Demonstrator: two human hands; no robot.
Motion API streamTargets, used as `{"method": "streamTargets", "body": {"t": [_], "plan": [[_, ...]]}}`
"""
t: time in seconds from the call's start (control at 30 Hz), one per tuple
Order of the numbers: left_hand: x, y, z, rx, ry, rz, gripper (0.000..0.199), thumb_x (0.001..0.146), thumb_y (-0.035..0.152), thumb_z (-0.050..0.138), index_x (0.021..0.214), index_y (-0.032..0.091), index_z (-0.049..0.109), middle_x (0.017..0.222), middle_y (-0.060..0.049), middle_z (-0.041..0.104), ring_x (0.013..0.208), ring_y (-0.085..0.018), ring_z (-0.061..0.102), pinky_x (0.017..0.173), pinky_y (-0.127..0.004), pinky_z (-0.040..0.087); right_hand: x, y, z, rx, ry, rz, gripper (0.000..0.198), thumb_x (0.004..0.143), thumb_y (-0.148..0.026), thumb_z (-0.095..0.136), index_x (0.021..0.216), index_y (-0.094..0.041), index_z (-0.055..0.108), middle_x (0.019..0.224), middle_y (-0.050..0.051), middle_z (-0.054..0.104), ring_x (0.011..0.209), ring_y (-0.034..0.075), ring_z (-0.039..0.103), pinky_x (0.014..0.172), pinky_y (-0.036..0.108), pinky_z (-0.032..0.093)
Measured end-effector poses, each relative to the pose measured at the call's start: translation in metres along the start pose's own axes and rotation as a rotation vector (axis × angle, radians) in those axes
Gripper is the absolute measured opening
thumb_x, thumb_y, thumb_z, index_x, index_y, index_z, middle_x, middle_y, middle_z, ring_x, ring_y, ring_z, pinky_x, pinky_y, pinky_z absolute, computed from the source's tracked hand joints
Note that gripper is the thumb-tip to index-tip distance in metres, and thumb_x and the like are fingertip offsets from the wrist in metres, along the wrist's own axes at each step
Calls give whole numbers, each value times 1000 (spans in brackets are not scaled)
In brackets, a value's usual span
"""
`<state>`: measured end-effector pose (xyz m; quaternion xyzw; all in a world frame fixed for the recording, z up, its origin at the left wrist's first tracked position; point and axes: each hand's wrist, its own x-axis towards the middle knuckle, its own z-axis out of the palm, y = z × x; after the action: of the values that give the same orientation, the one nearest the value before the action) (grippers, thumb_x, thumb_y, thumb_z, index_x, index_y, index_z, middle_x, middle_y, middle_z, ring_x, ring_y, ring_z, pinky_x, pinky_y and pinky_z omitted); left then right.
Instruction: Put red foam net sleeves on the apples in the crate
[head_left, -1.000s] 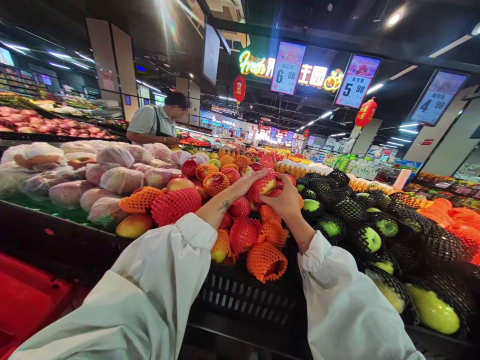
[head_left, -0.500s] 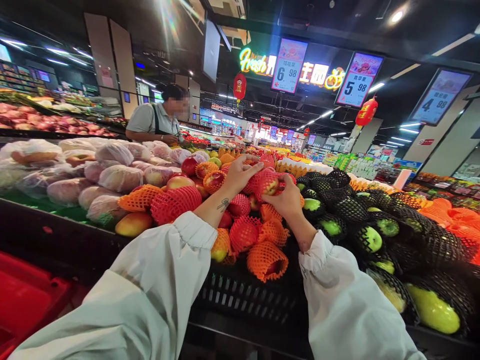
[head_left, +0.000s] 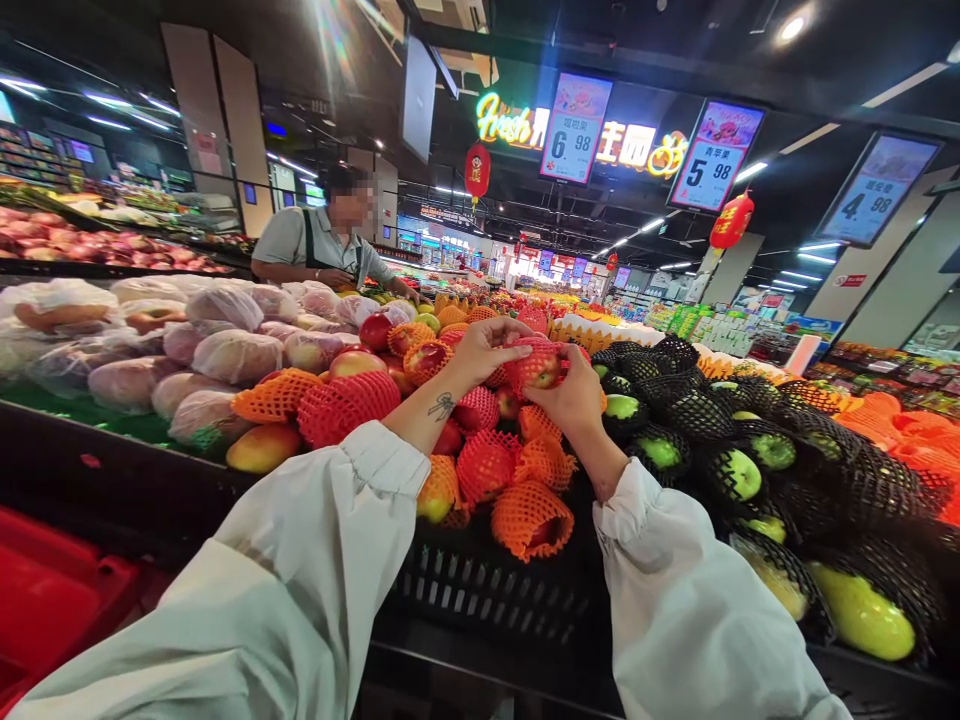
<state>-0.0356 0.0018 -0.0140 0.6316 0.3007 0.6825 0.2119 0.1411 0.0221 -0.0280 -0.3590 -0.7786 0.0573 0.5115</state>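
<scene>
Over the pile, both hands are on a red apple (head_left: 541,374) that sits in a pink-red foam net. My right hand (head_left: 576,392) grips it from the right, thumb below and fingers behind. At its left side my left hand (head_left: 486,352) is closed, thumb and fingers together at the net's edge; the fingertips are partly hidden. Beneath lie more red apples in red and orange foam nets, among them an orange-netted apple (head_left: 532,522) at the front and a red-netted apple (head_left: 487,468) beside it.
Wrapped pale fruit (head_left: 238,357) lies to the left, green fruit in black nets (head_left: 739,475) to the right. A black slotted crate front (head_left: 487,592) edges the display. A red bin (head_left: 60,590) stands lower left. Across the display, a person (head_left: 319,240) reaches over the fruit.
My left hand's fingers have drawn in and down against the net at the apple's left side. The apple has turned slightly in my hands. The person opposite has stretched an arm to the right.
</scene>
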Motion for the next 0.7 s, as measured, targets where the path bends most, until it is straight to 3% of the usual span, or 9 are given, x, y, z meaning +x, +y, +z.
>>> {"method": "streamTargets", "body": {"t": [0.17, 0.33, 0.47, 0.57, 0.7], "plan": [[2, -2, 0, 46, 63, -104, 58, 48, 58, 95, 76, 14, 67, 75, -1, 61, 69, -13, 50, 70, -30, 38, -1, -5, -3, -56, 130, -13, 60, 58, -27, 85, 111, -21, 58, 116, 11, 69, 101, 32, 65, 90, 47, 54], [-2, 2, 3, 53, -19, -172, 61, 57, 70, 88, 67, 16, 62, 69, 1, 52, 64, -11, 41, 62, -28, 30, 0, -4, -2, -14, 184, -79, 59, 61, -20, 81, 115, -21, 56, 121, 12, 66, 109, 32, 63, 97, 48, 53], [-2, 0, 2, -101, 45, -97, 56, 50, 56, 96, 73, 16, 65, 82, 0, 61, 79, -14, 53, 78, -29, 43, 0, -2, 0, -1, 141, -105, 60, 60, -21, 82, 114, -21, 56, 119, 11, 66, 108, 32, 63, 98, 50, 53], [1, -5, -1, -80, 95, -81, 56, 52, 48, 97, 88, 16, 70, 94, -2, 65, 89, -16, 57, 91, -32, 44, 1, -1, 2, 29, 117, -148, 63, 58, -23, 85, 114, -21, 56, 118, 10, 66, 109, 32, 63, 100, 52, 53], [4, -11, -2, -143, 99, -192, 75, 51, 55, 98, 108, 18, 67, 117, -8, 67, 109, -22, 60, 101, -36, 46, 1, 1, 4, 111, 180, -226, 62, 62, -22, 82, 117, -22, 55, 123, 11, 64, 116, 31, 61, 103, 51, 54]]}}
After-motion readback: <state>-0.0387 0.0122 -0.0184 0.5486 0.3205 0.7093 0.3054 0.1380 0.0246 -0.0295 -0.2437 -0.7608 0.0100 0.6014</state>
